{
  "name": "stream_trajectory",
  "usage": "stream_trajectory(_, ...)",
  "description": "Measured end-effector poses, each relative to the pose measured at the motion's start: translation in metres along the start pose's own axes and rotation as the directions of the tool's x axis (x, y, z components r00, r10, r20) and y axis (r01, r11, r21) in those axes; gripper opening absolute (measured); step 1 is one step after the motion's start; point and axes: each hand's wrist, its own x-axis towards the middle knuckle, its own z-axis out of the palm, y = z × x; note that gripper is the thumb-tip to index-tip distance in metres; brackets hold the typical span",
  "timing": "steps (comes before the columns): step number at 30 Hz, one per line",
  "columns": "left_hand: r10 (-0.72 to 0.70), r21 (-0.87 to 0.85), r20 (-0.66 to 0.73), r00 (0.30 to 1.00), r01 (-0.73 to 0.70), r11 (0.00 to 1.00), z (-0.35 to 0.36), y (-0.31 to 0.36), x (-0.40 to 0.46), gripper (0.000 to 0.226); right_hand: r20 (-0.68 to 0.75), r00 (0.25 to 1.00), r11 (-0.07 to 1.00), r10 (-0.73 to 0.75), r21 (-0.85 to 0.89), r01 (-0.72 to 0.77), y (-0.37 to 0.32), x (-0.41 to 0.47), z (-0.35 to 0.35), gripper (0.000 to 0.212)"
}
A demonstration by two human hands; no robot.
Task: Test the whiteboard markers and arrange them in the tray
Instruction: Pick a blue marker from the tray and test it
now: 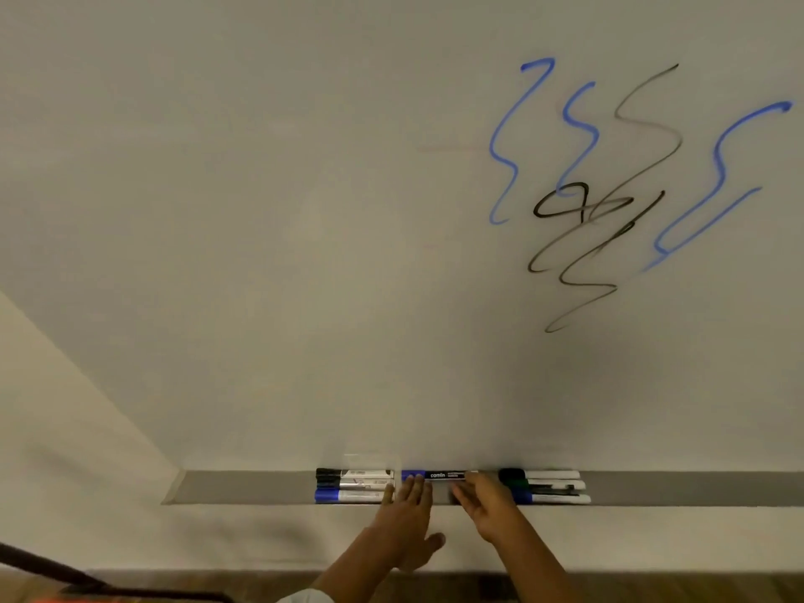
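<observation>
Grey tray holds markers; both flat hands, left hand, right hand, touch blue marker.

Blue-capped marker lying lengthwise in grey tray, between two capped marker clusters

- Single head cam, wide-angle, no second view to overlap.
- Faces the whiteboard square-on, close up.
- Tilted down: tray along the whiteboard's lower edge sits low in frame, floor strip below it.
</observation>
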Motion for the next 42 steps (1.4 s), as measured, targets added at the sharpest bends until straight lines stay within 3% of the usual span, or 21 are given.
stream_trajectory(3, -0.032, 0.01, 0.005, 0.999, 0.032, 0.999, -0.001, 0.004, 0.005, 0.081, -0.002, 0.999, 0.995, -0.032, -0.091, 0.032, -0.006, -0.003, -0.006, 0.013)
stream_trajectory(5, -0.038, 0.017, 0.014, 0.999, 0.037, 0.999, -0.004, 0.008, 0.006, 0.081, -0.077, 0.987, 0.958, -0.143, -0.26, 0.119, -0.011, -0.002, -0.017, 0.002)
stream_trajectory(7, -0.031, 0.026, 0.008, 0.999, 0.03, 0.999, -0.01, 0.014, 0.007, 0.081, -0.142, 0.9, 0.799, -0.412, -0.531, 0.282, -0.019, 0.002, -0.035, 0.01)
stream_trajectory(9, 0.011, 0.029, -0.021, 1.0, -0.01, 1.0, -0.019, 0.025, 0.007, 0.08, -0.148, 0.778, 0.591, -0.61, -0.74, 0.322, -0.028, 0.001, -0.056, 0.003)
stream_trajectory(10, 0.032, 0.0, -0.041, 0.999, -0.032, 0.999, -0.024, 0.031, 0.008, 0.078, -0.173, 0.729, 0.54, -0.662, -0.785, 0.304, -0.034, -0.001, -0.067, 0.008)
stream_trajectory(12, 0.062, -0.139, -0.08, 0.995, -0.073, 0.988, -0.035, 0.045, 0.013, 0.068, -0.248, 0.679, 0.554, -0.691, -0.785, 0.277, -0.046, -0.002, -0.088, 0.025)
stream_trajectory(14, 0.077, -0.356, -0.068, 0.995, -0.097, 0.93, -0.041, 0.06, 0.021, 0.059, -0.297, 0.686, 0.576, -0.664, -0.788, 0.216, -0.057, -0.002, -0.105, 0.044)
stream_trajectory(17, 0.048, -0.592, -0.026, 0.999, -0.054, 0.804, -0.045, 0.084, 0.031, 0.058, -0.261, 0.731, 0.51, -0.63, -0.849, 0.136, -0.067, 0.003, -0.123, 0.063)
stream_trajectory(21, 0.02, -0.758, -0.01, 1.0, -0.02, 0.652, -0.047, 0.111, 0.038, 0.047, -0.098, 0.792, 0.356, -0.602, -0.921, 0.157, -0.075, 0.009, -0.134, 0.057)
stream_trajectory(23, 0.005, -0.843, 0.002, 1.0, -0.001, 0.538, -0.045, 0.119, 0.045, 0.036, -0.075, 0.798, 0.347, -0.598, -0.922, 0.174, -0.076, 0.009, -0.134, 0.048)
stream_trajectory(26, -0.078, -0.907, 0.025, 0.997, 0.055, 0.418, -0.045, 0.124, 0.052, 0.031, -0.124, 0.812, 0.487, -0.57, -0.847, 0.212, -0.075, 0.01, -0.128, 0.046)
stream_trajectory(29, -0.282, -0.915, -0.054, 0.958, 0.065, 0.397, -0.059, 0.13, 0.05, 0.028, -0.232, 0.822, 0.729, -0.52, -0.623, 0.285, -0.088, 0.0, -0.117, 0.036)
stream_trajectory(31, -0.406, -0.911, -0.243, 0.881, -0.063, 0.408, -0.081, 0.135, 0.038, 0.022, -0.215, 0.869, 0.881, -0.446, -0.28, 0.382, -0.11, -0.023, -0.102, 0.025)
stream_trajectory(34, -0.421, -0.824, -0.563, 0.711, -0.442, 0.356, -0.13, 0.15, -0.003, 0.021, 0.013, 0.892, 0.882, -0.453, 0.154, 0.446, -0.146, -0.077, -0.066, 0.008)
stream_trajectory(37, -0.443, -0.679, -0.703, 0.557, -0.711, 0.183, -0.185, 0.159, -0.051, 0.018, 0.235, 0.766, 0.796, -0.599, 0.279, 0.537, -0.171, -0.142, -0.027, 0.022)
stream_trajectory(39, -0.451, -0.58, -0.747, 0.489, -0.81, 0.081, -0.219, 0.16, -0.078, 0.021, 0.358, 0.616, 0.711, -0.702, 0.305, 0.634, -0.18, -0.181, -0.003, 0.021)
stream_trajectory(42, -0.425, -0.498, -0.747, 0.511, -0.854, -0.151, -0.262, 0.158, -0.112, 0.026, 0.514, 0.383, 0.587, -0.767, 0.325, 0.741, -0.187, -0.223, 0.031, 0.026)
